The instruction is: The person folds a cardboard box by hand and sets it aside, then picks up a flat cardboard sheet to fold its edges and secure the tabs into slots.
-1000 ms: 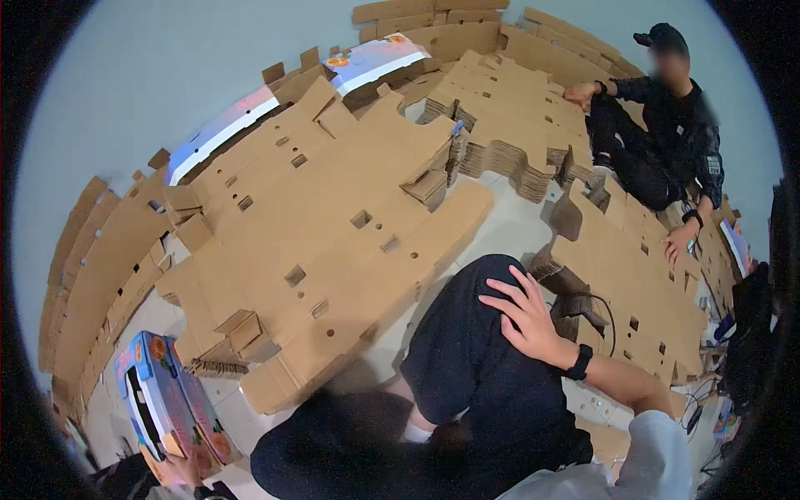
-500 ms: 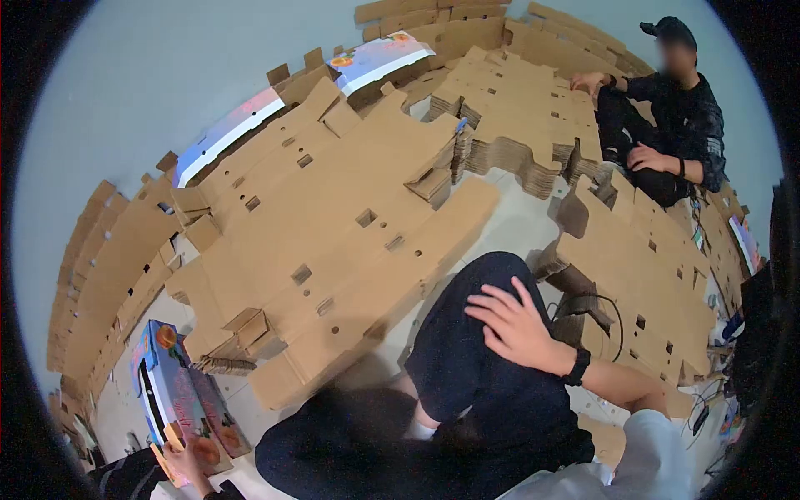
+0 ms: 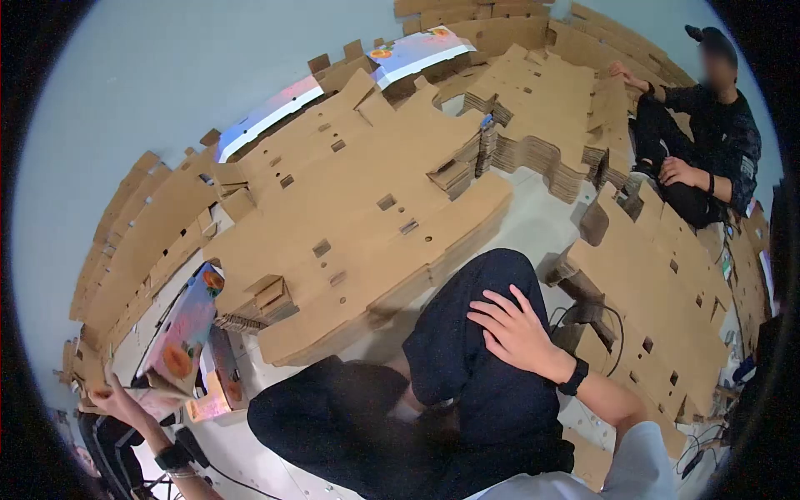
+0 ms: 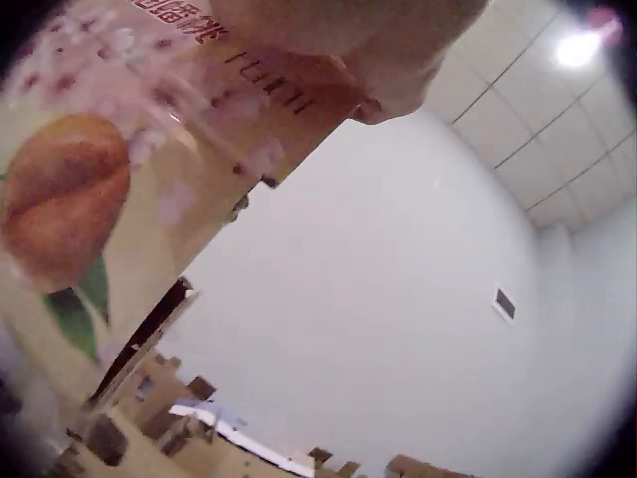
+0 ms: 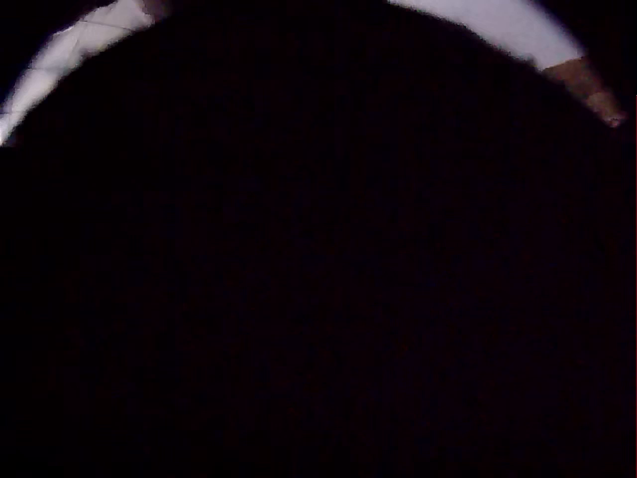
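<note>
A tilted pink-and-blue cardboard box (image 3: 185,333) printed with orange peaches is left of the flat brown cardboard stack (image 3: 350,200). The left hand (image 3: 123,406) has its fingers gripping it; the right hand (image 3: 517,335) rests, fingers spread, on a black-clad knee (image 3: 492,279).

1. Right wrist view: almost all black; we can't identify the pale slivers (image 5: 498,25) up top.
2. Left wrist view: top edge crops the left hand (image 4: 363,45) and the red lettering (image 4: 184,20) on the pink, peach-printed cardboard box (image 4: 169,129).
3. Head view: we see the black-clad seated person (image 3: 707,125) with face blurred.
4. Light-grey sleeve (image 3: 640,467): we lose it past the bottom edge.
</note>
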